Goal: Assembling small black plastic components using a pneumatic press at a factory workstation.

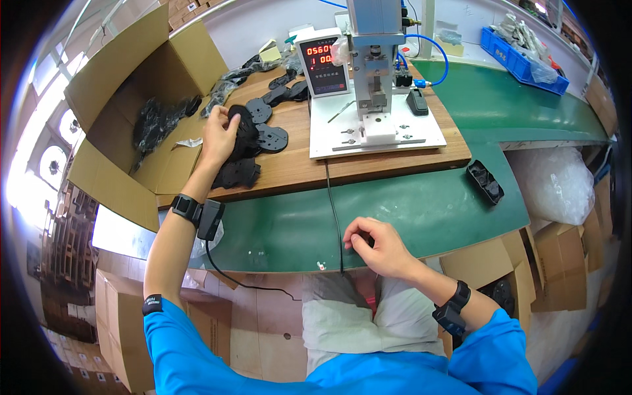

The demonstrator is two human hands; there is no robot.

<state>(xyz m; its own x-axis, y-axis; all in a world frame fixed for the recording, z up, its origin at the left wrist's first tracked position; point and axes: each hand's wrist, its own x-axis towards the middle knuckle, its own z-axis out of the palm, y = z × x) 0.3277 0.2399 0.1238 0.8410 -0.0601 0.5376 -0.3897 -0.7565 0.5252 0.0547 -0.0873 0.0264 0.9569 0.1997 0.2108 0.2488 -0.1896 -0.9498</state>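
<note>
My left hand [219,136] reaches over a pile of flat black plastic parts on the wooden board. Its thumb and fingers close on a black rounded part [243,118] at the pile's upper edge. Beside it lie round black discs with small holes [271,138] and other dark pieces [238,173]. My right hand [378,247] hovers near the front edge of the green table, fingers loosely curled in, nothing visible in them. A thin black cable [334,217] runs down just left of it.
A press machine [376,85] on a white base stands behind the hands, with a control box [322,62] showing red digits. At left, an open cardboard box [125,158] holds wrapped black parts. A small black tray [485,182] and blue crate [523,59] are to the right.
</note>
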